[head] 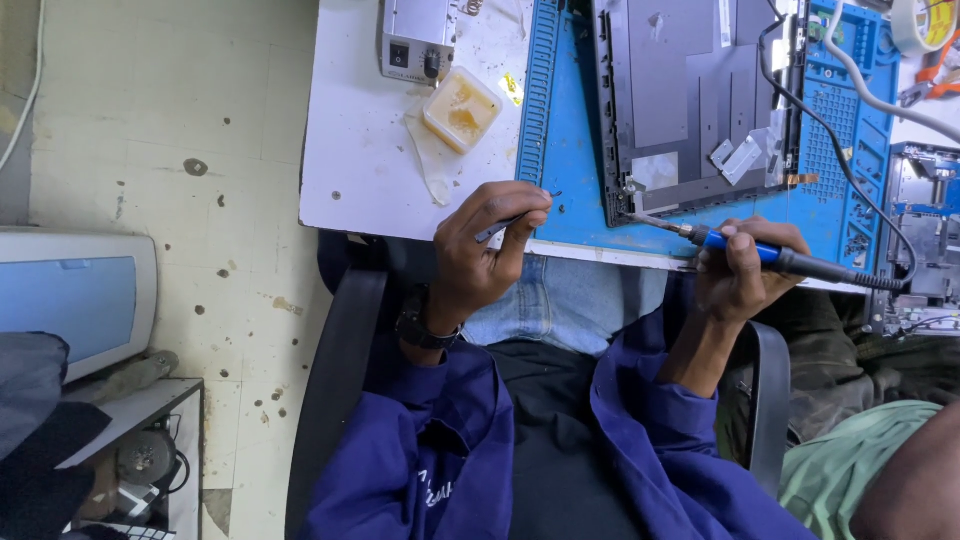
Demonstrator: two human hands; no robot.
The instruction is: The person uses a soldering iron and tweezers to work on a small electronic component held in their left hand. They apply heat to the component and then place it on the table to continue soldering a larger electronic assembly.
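My right hand [735,275] grips the light, stiff soldering iron [770,257] by its blue handle; left hand [480,250] pinches tweezers [510,222] beside the laptop panel [690,100].

A soldering iron [770,255] with a blue grip, black rear and black cord lies nearly level, its thin metal tip touching the lower edge of a dark grey laptop panel [690,100] lying flat on a blue work mat. A slim pair of dark tweezers [515,215] points at the mat's lower left corner.
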